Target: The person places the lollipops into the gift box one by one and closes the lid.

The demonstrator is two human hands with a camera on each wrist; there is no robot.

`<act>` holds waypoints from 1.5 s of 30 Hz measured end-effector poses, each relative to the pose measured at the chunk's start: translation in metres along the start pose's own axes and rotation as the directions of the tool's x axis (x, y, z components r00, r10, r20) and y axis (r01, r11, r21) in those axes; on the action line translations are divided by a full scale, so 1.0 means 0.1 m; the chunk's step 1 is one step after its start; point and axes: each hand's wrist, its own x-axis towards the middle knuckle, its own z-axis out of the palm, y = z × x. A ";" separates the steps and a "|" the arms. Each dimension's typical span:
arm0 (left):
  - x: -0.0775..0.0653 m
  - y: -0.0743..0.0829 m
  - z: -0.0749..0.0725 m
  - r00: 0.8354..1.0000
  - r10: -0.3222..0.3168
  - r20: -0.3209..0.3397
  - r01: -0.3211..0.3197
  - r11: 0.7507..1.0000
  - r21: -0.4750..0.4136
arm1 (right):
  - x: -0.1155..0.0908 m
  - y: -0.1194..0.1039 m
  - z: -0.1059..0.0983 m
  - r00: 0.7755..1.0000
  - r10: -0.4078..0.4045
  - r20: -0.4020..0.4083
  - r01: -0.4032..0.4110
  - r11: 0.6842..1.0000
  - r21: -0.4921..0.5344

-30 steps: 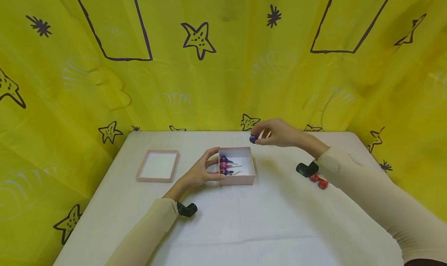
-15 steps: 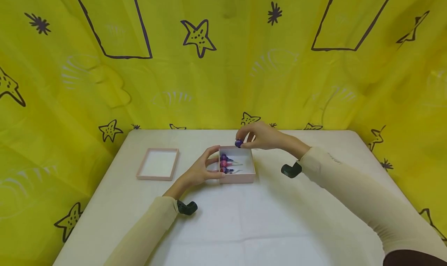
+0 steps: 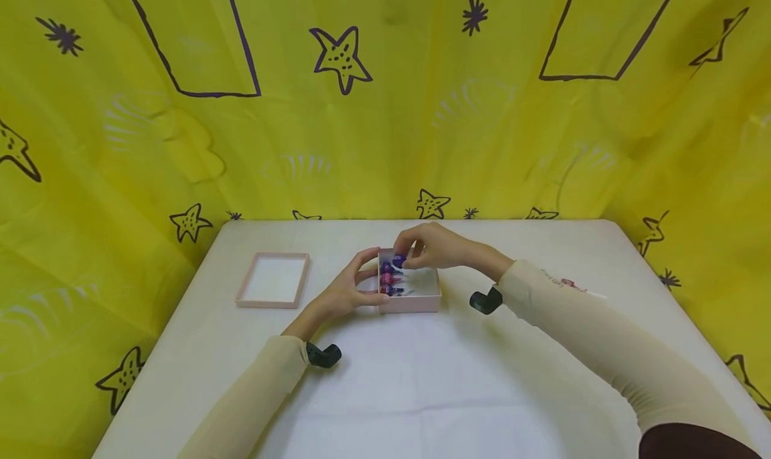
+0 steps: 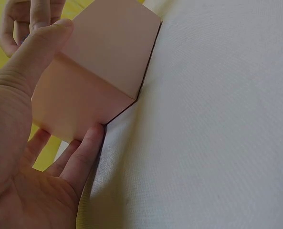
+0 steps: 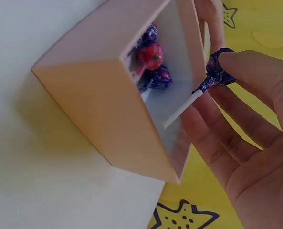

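Note:
My left hand [image 3: 340,296] grips an open pink box [image 3: 412,304] from its left side, thumb on the near wall and fingers at the far one. Inside, along the left wall, lie a pink-wrapped lollipop [image 5: 151,56] and two dark-wrapped ones, a purple lollipop [image 5: 161,78] among them, sticks pointing right. My right hand [image 3: 442,246] pinches another purple lollipop [image 5: 215,71] by its wrapped head, over the box's far left part. Its white stick slants down toward the box interior in the right wrist view.
A shallow pink lid [image 3: 274,278] with a white inside lies left of the box on the white-covered table [image 3: 415,379]. A reddish bit [image 3: 569,283] with a white stick shows past the right sleeve, mostly hidden. Yellow patterned cloth [image 3: 385,131] hangs behind the table.
My right hand has brought the purple lollipop leftward and down, from right of the box to over its far left corner. My left hand has kept its hold on the box.

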 end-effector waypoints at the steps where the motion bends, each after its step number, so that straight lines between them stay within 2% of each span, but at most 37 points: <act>1: 0.00 0.00 0.00 1.000 0.003 0.002 -0.003 1.000 0.000 | 0.01 0.01 0.02 1.000 0.002 0.009 -0.003 1.000 0.003; 10: 0.01 -0.02 -0.01 1.000 0.008 0.009 -0.008 1.000 -0.001 | 0.06 0.06 0.22 0.997 0.017 0.077 -0.017 1.000 0.004; 21: 0.01 -0.02 -0.02 0.999 0.037 0.023 -0.037 0.999 -0.013 | 0.09 0.12 0.36 0.989 -0.030 0.144 0.028 0.999 0.018; 36: 0.01 -0.01 -0.01 0.999 0.027 0.018 -0.027 1.000 -0.012 | 0.10 0.05 0.43 0.988 -0.033 0.154 0.030 0.999 0.018; 45: 0.02 0.00 0.00 1.000 0.025 0.015 -0.025 0.999 -0.028 | 0.12 0.09 0.45 0.988 -0.025 0.155 0.022 1.000 0.016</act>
